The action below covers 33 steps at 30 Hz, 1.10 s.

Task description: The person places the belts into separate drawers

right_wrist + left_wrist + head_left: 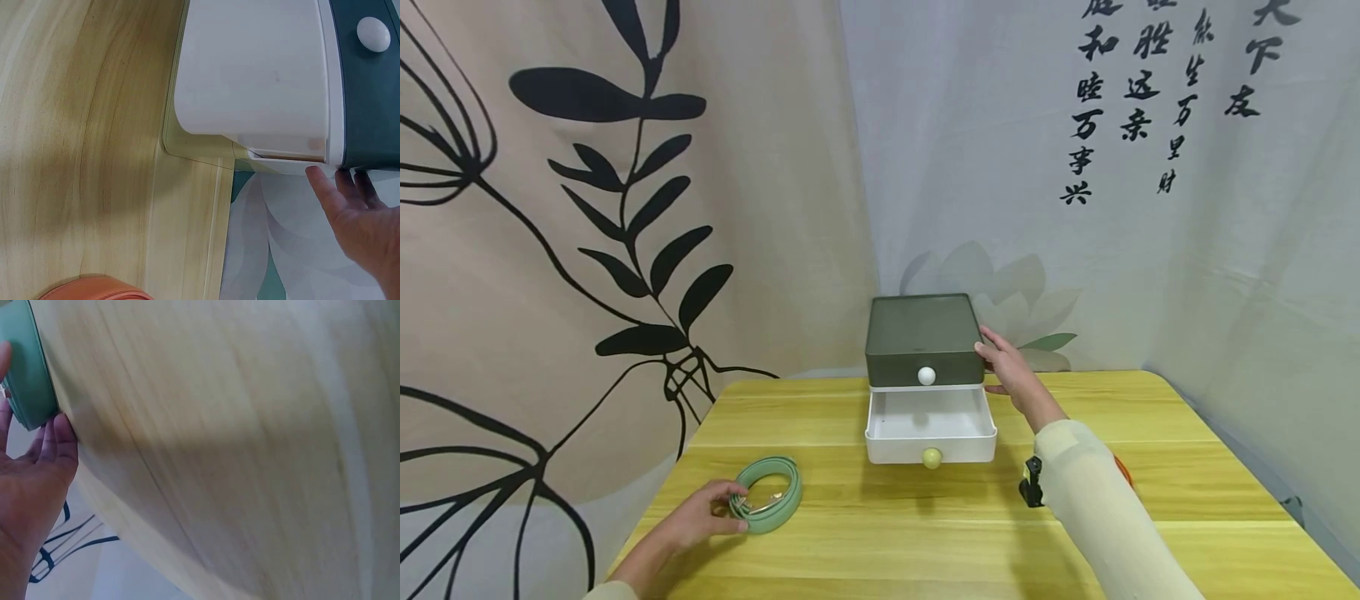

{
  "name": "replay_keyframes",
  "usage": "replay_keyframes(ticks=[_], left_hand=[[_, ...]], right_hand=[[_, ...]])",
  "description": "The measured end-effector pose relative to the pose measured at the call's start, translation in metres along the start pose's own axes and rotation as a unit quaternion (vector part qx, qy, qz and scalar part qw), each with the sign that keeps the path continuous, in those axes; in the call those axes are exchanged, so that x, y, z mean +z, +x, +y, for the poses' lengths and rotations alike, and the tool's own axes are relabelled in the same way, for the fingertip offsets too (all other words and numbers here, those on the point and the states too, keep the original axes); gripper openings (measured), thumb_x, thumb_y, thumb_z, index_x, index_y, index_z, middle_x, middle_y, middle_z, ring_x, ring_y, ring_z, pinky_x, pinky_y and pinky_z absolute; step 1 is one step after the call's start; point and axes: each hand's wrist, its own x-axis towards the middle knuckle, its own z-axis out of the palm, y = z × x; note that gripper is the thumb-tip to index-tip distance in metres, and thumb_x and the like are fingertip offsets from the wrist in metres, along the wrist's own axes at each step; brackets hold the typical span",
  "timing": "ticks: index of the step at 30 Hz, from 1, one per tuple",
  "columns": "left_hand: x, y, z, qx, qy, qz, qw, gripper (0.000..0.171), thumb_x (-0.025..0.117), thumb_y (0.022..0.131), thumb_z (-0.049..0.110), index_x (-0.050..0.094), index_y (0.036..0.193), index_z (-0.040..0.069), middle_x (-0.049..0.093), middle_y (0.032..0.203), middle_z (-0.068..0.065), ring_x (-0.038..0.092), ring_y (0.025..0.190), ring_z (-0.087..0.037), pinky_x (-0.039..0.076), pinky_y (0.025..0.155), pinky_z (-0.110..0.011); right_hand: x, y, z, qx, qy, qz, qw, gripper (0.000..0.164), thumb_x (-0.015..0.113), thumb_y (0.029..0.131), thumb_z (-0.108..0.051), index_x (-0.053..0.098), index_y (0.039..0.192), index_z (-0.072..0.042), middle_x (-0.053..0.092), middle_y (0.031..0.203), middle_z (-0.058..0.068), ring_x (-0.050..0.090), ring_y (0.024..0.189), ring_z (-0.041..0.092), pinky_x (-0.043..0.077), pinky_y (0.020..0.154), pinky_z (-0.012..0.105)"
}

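Observation:
At the table's left front lies a coiled green belt (772, 520) with a gold-coloured buckle inside the coil. My left hand (703, 515) holds its left side between thumb and fingers; in the left wrist view the green band (31, 369) rises above the fingertips. Further back stands a small two-tier drawer box (922, 323) with a dark green top. Its lower white drawer (891, 451), with a yellow-green knob (932, 457), is pulled out and bare inside. My right hand (1017, 377) touches the box's right side with extended fingers, near the upper drawer's white knob (374, 34).
A coiled orange band (94, 289) lies on the table to the right, mostly hidden behind my right forearm in the head view. The wooden table (940, 542) ends at a printed cloth backdrop (775, 208) just behind the drawer box.

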Motion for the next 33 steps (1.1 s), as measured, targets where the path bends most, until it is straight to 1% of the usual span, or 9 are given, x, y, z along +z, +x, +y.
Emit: replay_keyframes(ticks=[4, 8, 12, 16, 18, 23, 27, 30, 33], left_hand=[[0.001, 0.001, 0.000, -0.002, 0.002, 0.005, 1.0000, 0.051, 0.083, 0.081, 0.012, 0.058, 0.121, -0.007, 0.047, 0.125, -0.023, 0.051, 0.103, -0.028, 0.050, 0.084, -0.033], [0.003, 0.001, 0.001, -0.008, 0.012, 0.019, 0.9997, 0.047, 0.083, 0.080, 0.014, 0.060, 0.117, -0.004, 0.048, 0.123, -0.020, 0.049, 0.103, -0.027, 0.048, 0.086, -0.038], [0.006, 0.001, 0.004, -0.020, 0.023, 0.038, 0.9988, 0.046, 0.085, 0.078, 0.017, 0.063, 0.114, -0.001, 0.049, 0.121, -0.019, 0.051, 0.101, -0.027, 0.049, 0.081, -0.033], [0.009, 0.002, 0.006, -0.028, 0.032, 0.059, 0.9973, 0.045, 0.087, 0.075, 0.017, 0.065, 0.110, 0.000, 0.051, 0.117, -0.017, 0.054, 0.098, -0.025, 0.050, 0.076, -0.028], [0.010, 0.002, 0.007, -0.029, 0.034, 0.065, 0.9969, 0.044, 0.088, 0.075, 0.016, 0.065, 0.109, 0.000, 0.052, 0.116, -0.017, 0.055, 0.096, -0.025, 0.050, 0.074, -0.028], [0.011, 0.002, 0.009, -0.036, 0.047, 0.076, 0.9954, 0.041, 0.088, 0.074, 0.018, 0.067, 0.106, 0.003, 0.054, 0.115, -0.016, 0.056, 0.094, -0.024, 0.050, 0.072, -0.028], [0.012, 0.003, 0.011, -0.051, 0.059, 0.089, 0.9929, 0.040, 0.089, 0.073, 0.020, 0.068, 0.105, 0.006, 0.056, 0.115, -0.014, 0.055, 0.093, -0.023, 0.050, 0.071, -0.029], [0.013, 0.004, 0.015, -0.062, 0.065, 0.100, 0.9909, 0.042, 0.089, 0.073, 0.021, 0.068, 0.106, 0.007, 0.057, 0.114, -0.012, 0.055, 0.094, -0.023, 0.049, 0.074, -0.031], [0.012, 0.006, 0.021, -0.065, 0.076, 0.107, 0.9892, 0.044, 0.089, 0.072, 0.024, 0.068, 0.107, 0.007, 0.059, 0.117, -0.012, 0.057, 0.098, -0.024, 0.050, 0.079, -0.036]], right_hand=[[-0.001, 0.000, 0.000, -0.001, 0.000, 0.000, 1.000, 0.061, 0.042, 0.106, -0.039, 0.015, 0.160, -0.031, 0.019, 0.162, 0.017, 0.029, 0.143, 0.041, 0.036, 0.106, 0.061], [-0.001, 0.000, -0.001, 0.001, 0.000, 0.000, 1.000, 0.061, 0.042, 0.106, -0.039, 0.015, 0.160, -0.031, 0.019, 0.162, 0.017, 0.029, 0.143, 0.041, 0.036, 0.106, 0.061], [-0.001, 0.000, -0.001, 0.004, -0.003, 0.001, 1.000, 0.060, 0.042, 0.106, -0.039, 0.015, 0.160, -0.032, 0.020, 0.162, 0.016, 0.029, 0.143, 0.040, 0.037, 0.106, 0.061], [-0.002, 0.001, 0.000, 0.002, -0.002, 0.000, 1.000, 0.060, 0.042, 0.106, -0.039, 0.016, 0.160, -0.032, 0.020, 0.162, 0.016, 0.029, 0.143, 0.040, 0.037, 0.105, 0.061], [-0.001, 0.001, 0.001, 0.002, -0.002, -0.001, 1.000, 0.060, 0.042, 0.106, -0.039, 0.016, 0.160, -0.032, 0.020, 0.162, 0.016, 0.029, 0.143, 0.040, 0.037, 0.105, 0.061], [-0.001, 0.001, 0.000, 0.005, -0.003, 0.001, 1.000, 0.060, 0.042, 0.106, -0.040, 0.016, 0.160, -0.034, 0.020, 0.162, 0.015, 0.029, 0.143, 0.040, 0.036, 0.106, 0.061], [-0.001, 0.001, -0.001, 0.004, -0.005, -0.001, 1.000, 0.060, 0.042, 0.106, -0.040, 0.015, 0.160, -0.034, 0.019, 0.162, 0.016, 0.030, 0.143, 0.040, 0.036, 0.106, 0.062], [-0.001, 0.001, 0.000, 0.002, -0.005, -0.001, 1.000, 0.060, 0.042, 0.106, -0.040, 0.015, 0.160, -0.033, 0.019, 0.162, 0.016, 0.029, 0.143, 0.040, 0.036, 0.106, 0.062], [-0.001, 0.001, 0.001, 0.002, -0.005, -0.001, 1.000, 0.060, 0.042, 0.106, -0.040, 0.015, 0.160, -0.033, 0.019, 0.162, 0.016, 0.029, 0.143, 0.040, 0.036, 0.106, 0.062]])
